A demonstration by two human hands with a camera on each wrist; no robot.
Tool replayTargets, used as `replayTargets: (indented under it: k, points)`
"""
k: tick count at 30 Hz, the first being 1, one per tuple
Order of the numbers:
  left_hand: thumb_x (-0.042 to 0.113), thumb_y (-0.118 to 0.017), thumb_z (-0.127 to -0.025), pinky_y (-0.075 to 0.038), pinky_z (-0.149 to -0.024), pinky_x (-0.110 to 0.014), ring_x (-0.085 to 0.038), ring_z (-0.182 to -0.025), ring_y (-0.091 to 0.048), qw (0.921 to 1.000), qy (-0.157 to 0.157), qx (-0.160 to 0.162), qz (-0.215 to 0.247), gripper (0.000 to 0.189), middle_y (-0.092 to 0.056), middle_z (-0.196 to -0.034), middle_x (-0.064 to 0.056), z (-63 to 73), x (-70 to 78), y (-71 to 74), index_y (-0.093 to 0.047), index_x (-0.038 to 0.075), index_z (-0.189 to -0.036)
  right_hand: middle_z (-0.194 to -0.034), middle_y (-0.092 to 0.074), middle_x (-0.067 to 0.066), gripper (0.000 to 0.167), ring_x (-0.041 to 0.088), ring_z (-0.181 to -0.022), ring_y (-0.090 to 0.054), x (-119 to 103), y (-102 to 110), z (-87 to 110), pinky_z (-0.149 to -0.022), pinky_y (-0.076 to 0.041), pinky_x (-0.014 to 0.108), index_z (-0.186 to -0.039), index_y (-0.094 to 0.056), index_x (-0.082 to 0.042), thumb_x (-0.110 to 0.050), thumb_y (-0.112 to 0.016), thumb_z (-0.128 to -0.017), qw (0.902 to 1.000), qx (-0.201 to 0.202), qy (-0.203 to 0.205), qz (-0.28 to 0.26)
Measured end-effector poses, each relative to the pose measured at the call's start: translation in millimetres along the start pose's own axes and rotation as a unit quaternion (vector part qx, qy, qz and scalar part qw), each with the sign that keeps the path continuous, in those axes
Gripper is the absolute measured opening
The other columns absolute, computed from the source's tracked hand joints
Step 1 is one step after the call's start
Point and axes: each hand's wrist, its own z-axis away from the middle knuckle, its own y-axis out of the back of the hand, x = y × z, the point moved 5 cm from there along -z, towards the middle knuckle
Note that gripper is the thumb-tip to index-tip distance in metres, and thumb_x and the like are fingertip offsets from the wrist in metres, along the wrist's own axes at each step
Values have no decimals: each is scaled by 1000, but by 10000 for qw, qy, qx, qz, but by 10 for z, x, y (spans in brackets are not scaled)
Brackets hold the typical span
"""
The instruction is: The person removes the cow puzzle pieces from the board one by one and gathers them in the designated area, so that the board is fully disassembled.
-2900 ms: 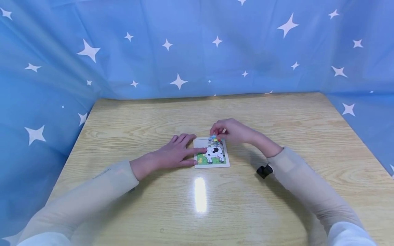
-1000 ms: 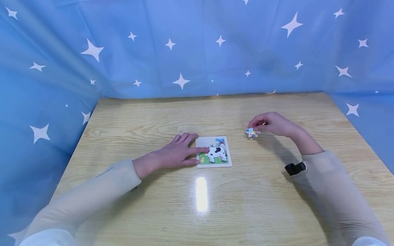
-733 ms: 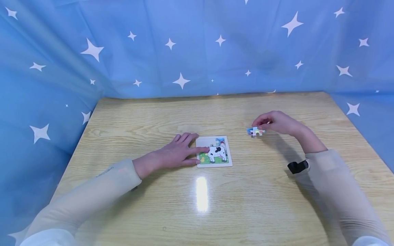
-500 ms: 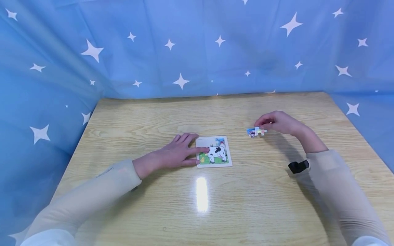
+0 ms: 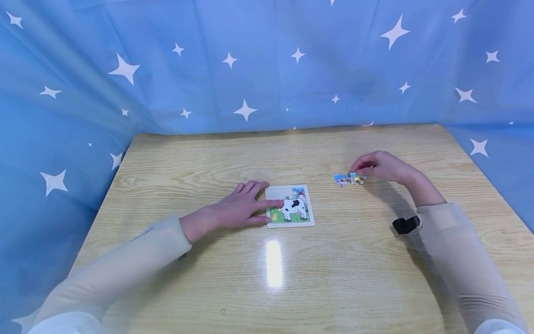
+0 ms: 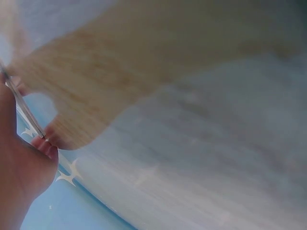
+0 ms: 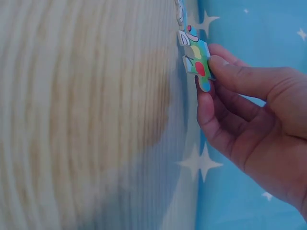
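Observation:
A small square jigsaw puzzle (image 5: 299, 215) with a cow picture lies in a pale frame mid-table; its upper left shows bare backing. My left hand (image 5: 239, 204) rests at its left side, fingers spread, with the index fingertip over the cow's head area. In the left wrist view, the thumb side of the left hand (image 6: 29, 165) shows beside the frame's thin edge. Right of the puzzle, my right hand (image 5: 381, 166) pinches a colourful jigsaw piece (image 7: 197, 57) between thumb and fingers, close over the table. Another jigsaw piece (image 5: 340, 179) lies just left of it.
The wood-grain table (image 5: 233, 287) reaches back to a blue curtain (image 5: 267, 69) printed with white stars. A black wrist device (image 5: 405, 226) sticks out at the right cuff. A bright light reflection (image 5: 274, 264) shows in front of the puzzle.
My right hand has moved right from the puzzle's top edge, carrying jigsaw pieces out. One piece now lies on the table, and the hand has drawn another rightward from it. The left hand stays put.

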Motion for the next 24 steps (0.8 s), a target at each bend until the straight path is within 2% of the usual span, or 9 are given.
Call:
replayTargets:
  k: [14,24]
  points:
    - [47,-56,-116,-32,-121,-63,-41,-161,-27,10000,21,-11,14,57,-28,-175,-25,-6,0,9,-48,32,-170,-114,-74,12,19,18,-98,-60,109,-12,-74,-82,-51,30,-125,-73,8,3,-61,-111,9999,-5,-131,61]
    - [47,-56,-116,-32,-122,-65,-41,-161,-27,10000,13,-34,69,57,-28,-175,-24,-7,-15,-7,-48,32,-170,-113,-75,12,20,14,-98,-62,113,-16,-71,-83,-52,29,-126,-72,9,0,-63,-110,9998,8,-172,-26]
